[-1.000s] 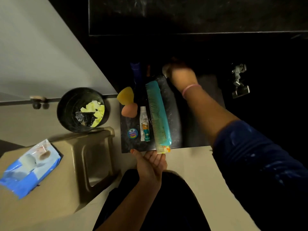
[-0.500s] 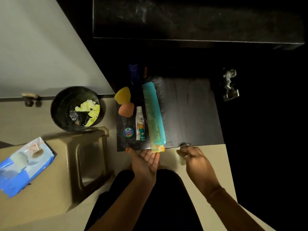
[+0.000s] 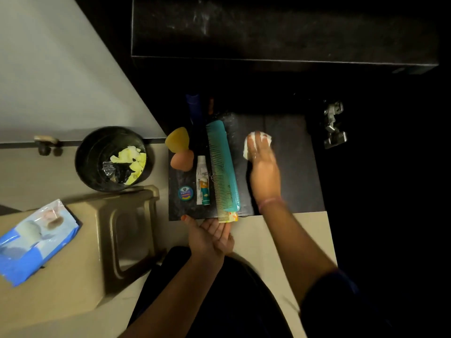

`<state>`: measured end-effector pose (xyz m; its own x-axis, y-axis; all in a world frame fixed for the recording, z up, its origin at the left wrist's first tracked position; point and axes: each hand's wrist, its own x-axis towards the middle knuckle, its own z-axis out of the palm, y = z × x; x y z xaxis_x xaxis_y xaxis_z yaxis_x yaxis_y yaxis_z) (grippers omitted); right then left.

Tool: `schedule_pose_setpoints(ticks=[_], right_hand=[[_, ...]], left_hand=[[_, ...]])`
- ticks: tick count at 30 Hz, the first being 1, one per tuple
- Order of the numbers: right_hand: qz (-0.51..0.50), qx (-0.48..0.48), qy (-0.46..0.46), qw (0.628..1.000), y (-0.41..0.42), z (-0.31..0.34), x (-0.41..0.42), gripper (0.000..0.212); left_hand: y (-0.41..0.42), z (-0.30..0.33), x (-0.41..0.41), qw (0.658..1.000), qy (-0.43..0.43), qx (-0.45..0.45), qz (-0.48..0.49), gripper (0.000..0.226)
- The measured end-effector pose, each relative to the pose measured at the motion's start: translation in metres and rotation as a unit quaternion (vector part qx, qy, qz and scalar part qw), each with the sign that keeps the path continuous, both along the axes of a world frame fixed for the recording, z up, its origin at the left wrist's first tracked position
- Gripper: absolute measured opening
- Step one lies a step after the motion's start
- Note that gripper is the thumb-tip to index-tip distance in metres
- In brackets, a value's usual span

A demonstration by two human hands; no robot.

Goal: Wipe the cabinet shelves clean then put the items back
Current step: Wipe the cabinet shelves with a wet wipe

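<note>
**A:** So we've got the wipe [image 3: 256,146] flat on the dark shelf [image 3: 292,167], right of the comb [image 3: 223,167]. Our right hand [image 3: 264,173] presses it down with fingers laid out fairly straight over it; it's blurry, so we can't tell exactly how far they spread.

**B:** And the left hand [image 3: 210,236]?

**A:** Palm up at the shelf's front edge, fingers loosely extended just under the comb's yellow end, thumb tip on the edge. We can't tell if the fingers actually touch the comb.

**B:** What else is on our shelf?

**A:** All on the left side: a small tube [image 3: 203,182] just beside the comb, a round tin [image 3: 185,193] near the front, a pink sponge [image 3: 181,161] touching a yellow sponge [image 3: 177,139] behind it.

**B:** Containers?

**A:** The black bin [image 3: 85,167] on the floor holds yellow scraps [image 3: 130,162] and some crinkled foil-ish stuff. Beside it, a stool [image 3: 131,230], with a blue wipes pack [image 3: 31,242] left of that.
</note>
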<state>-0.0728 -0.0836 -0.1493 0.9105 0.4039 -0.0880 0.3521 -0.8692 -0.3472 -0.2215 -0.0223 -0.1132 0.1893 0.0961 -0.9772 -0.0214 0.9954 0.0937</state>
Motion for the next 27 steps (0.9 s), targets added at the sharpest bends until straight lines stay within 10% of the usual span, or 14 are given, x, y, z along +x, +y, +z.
schedule_pose_setpoints(ticks=[8,12,15,21,27], right_hand=[[0.038,-0.109,0.116,0.987,-0.096,0.045,-0.104,0.052],[-0.029,0.0,-0.008,1.0,-0.043,0.081,-0.024,0.022],[-0.01,0.071,-0.043,0.997,0.019,0.063,0.041,0.034],[0.166,-0.096,0.023,0.981,0.051,0.002,0.093,0.052],[-0.05,-0.07,-0.013,0.996,-0.013,0.002,0.111,0.065]], left_hand=[[0.0,-0.002,0.002,1.0,0.006,0.001,-0.001,0.075],[0.0,-0.005,0.001,1.0,0.011,0.002,-0.011,0.083],[-0.001,-0.005,0.001,1.0,0.007,0.006,-0.008,0.084],[-0.003,-0.011,-0.003,1.0,0.001,0.013,-0.025,0.073],[-0.002,-0.01,-0.002,1.0,-0.003,0.007,-0.024,0.072]])
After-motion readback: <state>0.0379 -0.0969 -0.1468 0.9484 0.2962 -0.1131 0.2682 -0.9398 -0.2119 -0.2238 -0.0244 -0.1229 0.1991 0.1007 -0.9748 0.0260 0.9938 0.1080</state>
